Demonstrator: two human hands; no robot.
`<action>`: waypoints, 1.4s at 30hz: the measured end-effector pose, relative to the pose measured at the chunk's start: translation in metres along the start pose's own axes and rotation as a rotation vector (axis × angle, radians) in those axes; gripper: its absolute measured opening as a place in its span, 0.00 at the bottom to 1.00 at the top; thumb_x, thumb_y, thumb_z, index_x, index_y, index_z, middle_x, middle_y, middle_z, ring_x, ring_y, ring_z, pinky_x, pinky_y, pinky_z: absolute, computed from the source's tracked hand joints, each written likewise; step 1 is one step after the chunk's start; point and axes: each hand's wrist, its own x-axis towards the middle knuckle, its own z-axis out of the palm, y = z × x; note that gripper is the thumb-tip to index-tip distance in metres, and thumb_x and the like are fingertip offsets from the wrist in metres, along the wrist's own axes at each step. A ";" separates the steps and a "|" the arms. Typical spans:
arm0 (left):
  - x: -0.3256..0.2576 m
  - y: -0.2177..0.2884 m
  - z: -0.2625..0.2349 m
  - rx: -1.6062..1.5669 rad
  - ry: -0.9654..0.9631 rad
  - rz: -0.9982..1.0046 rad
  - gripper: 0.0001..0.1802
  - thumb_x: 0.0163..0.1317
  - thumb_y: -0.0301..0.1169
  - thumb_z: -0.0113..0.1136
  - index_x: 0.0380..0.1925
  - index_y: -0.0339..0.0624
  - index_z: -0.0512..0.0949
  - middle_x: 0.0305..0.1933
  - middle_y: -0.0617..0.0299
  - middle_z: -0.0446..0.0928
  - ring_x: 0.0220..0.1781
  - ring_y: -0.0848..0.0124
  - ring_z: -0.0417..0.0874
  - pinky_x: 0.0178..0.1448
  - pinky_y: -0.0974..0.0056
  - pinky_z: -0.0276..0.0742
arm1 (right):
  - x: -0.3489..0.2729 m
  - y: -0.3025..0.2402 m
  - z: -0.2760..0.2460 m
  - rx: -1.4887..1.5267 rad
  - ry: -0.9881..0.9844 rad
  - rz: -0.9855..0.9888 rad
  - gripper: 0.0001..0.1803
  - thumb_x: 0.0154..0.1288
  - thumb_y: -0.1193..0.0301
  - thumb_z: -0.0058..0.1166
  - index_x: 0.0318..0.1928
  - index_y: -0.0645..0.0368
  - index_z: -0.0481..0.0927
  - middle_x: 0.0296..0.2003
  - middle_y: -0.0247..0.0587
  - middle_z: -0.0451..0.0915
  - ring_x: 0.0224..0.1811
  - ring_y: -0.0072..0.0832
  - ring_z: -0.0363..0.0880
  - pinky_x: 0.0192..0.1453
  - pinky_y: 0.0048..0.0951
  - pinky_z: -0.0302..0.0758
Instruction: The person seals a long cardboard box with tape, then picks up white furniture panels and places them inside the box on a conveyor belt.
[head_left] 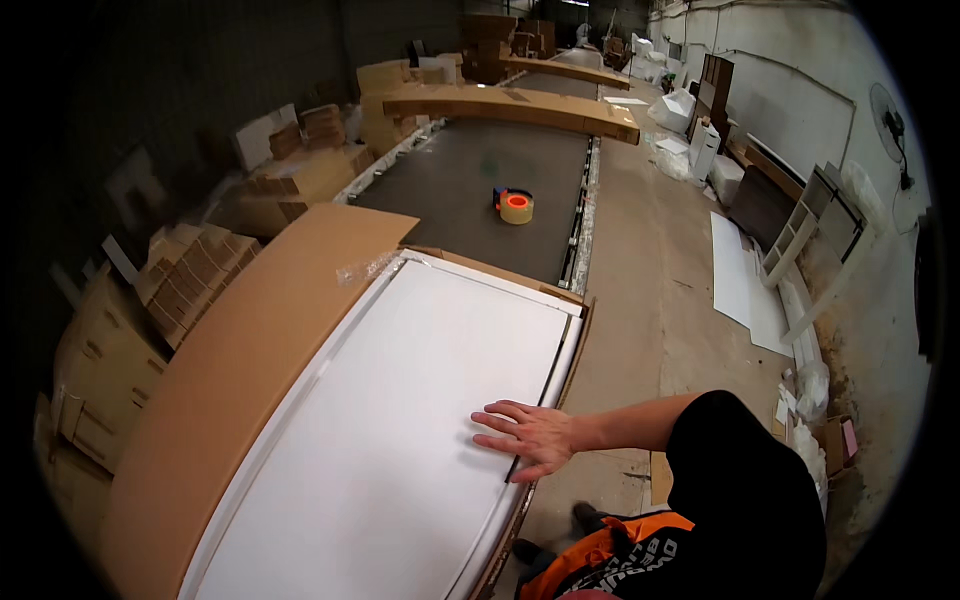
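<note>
My right hand (528, 438) lies with fingers spread on the right edge of a large white panel (400, 400). Its palm is near a thin dark gap along that edge. The panel rests in an opened cardboard box, whose brown flap (260, 380) is folded out along the left side. White strips run along the panel's long sides, and a scrap of clear plastic (368, 268) shows at the far left corner. My left hand is out of the picture.
Beyond the box, a tape dispenser (514, 206) sits on the dark conveyor belt (480, 165). A long closed carton (510, 108) lies across the belt farther off. Stacked cardboard (195, 270) stands at left. White boards (745, 290) and a wall fan (888, 122) are at right.
</note>
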 end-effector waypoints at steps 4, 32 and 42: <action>0.003 -0.002 -0.003 0.032 -0.009 -0.041 0.27 0.53 0.44 0.68 0.51 0.45 0.75 0.55 0.51 0.77 0.54 0.52 0.80 0.50 0.55 0.81 | 0.018 0.010 0.007 0.078 0.055 -0.046 0.46 0.65 0.39 0.33 0.72 0.59 0.46 0.71 0.63 0.42 0.71 0.58 0.47 0.74 0.53 0.46; 0.059 0.014 0.077 0.048 0.020 -0.465 0.46 0.66 0.52 0.45 0.68 0.24 0.47 0.73 0.30 0.42 0.73 0.28 0.39 0.73 0.35 0.36 | 0.067 0.021 0.018 0.084 -0.185 -0.063 0.34 0.71 0.47 0.34 0.67 0.57 0.62 0.66 0.56 0.60 0.70 0.47 0.57 0.71 0.52 0.51; 0.075 0.016 0.066 0.179 -0.117 -0.509 0.48 0.67 0.64 0.21 0.71 0.33 0.41 0.76 0.41 0.36 0.78 0.47 0.31 0.77 0.44 0.27 | 0.060 -0.084 0.051 0.103 0.133 -0.522 0.40 0.54 0.53 0.58 0.61 0.68 0.63 0.61 0.63 0.63 0.62 0.62 0.62 0.64 0.64 0.59</action>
